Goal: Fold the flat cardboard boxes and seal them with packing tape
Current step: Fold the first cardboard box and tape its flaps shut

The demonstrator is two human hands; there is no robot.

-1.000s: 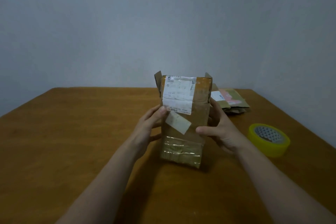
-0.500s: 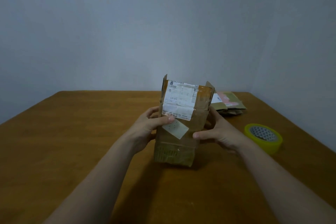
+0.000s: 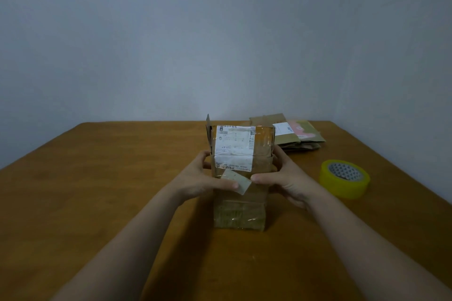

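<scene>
head view, left fingers (image 3: 227, 184), right fingers (image 3: 264, 177) grasping box (image 3: 263, 151), tape roll (image 3: 343, 186), flat boxes (image 3: 298, 134) beside

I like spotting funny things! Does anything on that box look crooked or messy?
Yes. The small pale sticker on the front of the box sits tilted, unlike the straight white shipping label above it. Old clear tape near the bottom looks wrinkled.

Label print: the text on the shipping label (image 3: 234, 148) of the box (image 3: 261, 151) is too small to read.
Left grip (image 3: 203, 178): its fingertips are hidden behind the box's side.
Right grip (image 3: 291, 181): its fingers are mostly hidden behind the box.
Flat stack (image 3: 303, 135): its left end is hidden by the box.
Bench (image 3: 97, 190): it is cut off left, right and below.
Forearms: both are cut off at the bottom edge.
</scene>
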